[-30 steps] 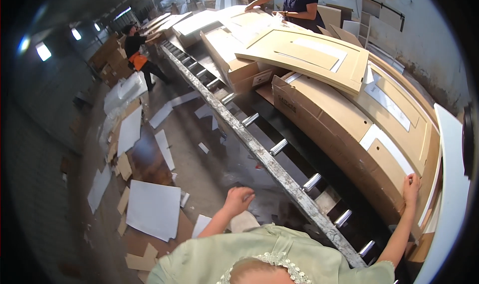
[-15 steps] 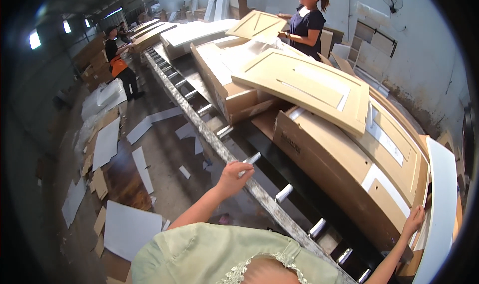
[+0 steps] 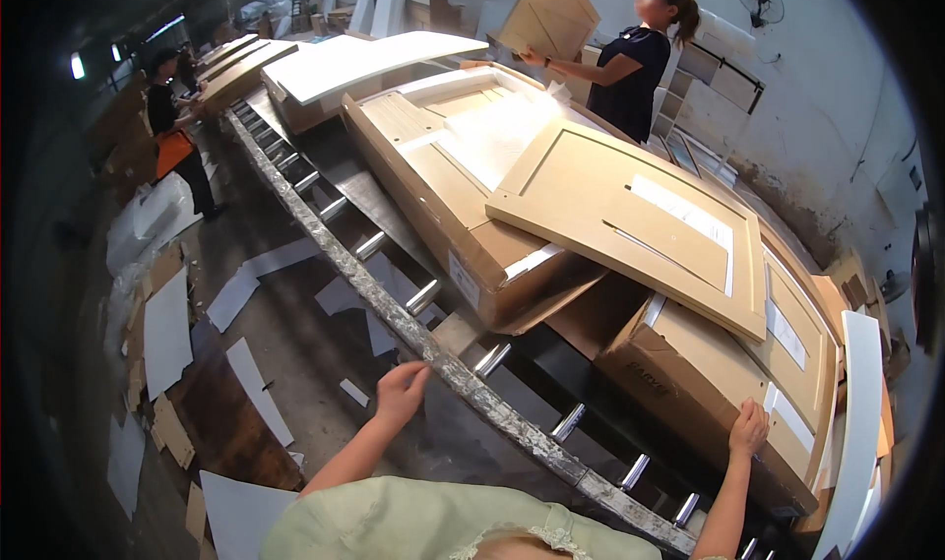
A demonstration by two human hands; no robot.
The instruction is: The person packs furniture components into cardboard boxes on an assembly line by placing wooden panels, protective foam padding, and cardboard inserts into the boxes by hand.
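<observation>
My right hand (image 3: 750, 430) grips the upper near edge of an open cardboard box (image 3: 679, 388) on the roller conveyor. Flat wooden panels with white strips fill that box. A loose tan framed panel (image 3: 581, 216) lies aslant across it and a second open box (image 3: 472, 289) farther along. My left hand (image 3: 402, 393) hangs beside the conveyor's scuffed side rail (image 3: 433, 348), fingers curled in, with nothing visible in them. Whether its fingertips touch the rail I cannot tell.
Across the conveyor a co-worker (image 3: 630, 78) holds up a tan panel (image 3: 551, 19). A white panel (image 3: 374, 63) sticks out over the boxes behind. At the right stands a long white board (image 3: 858, 412). Cardboard and white sheets (image 3: 241, 511) litter the floor left; another worker (image 3: 177, 132) stands far left.
My right hand has moved from the box's right end to its near edge. My left hand has drawn back from over the rail. The co-worker has lifted the tan panel into a steep tilt.
</observation>
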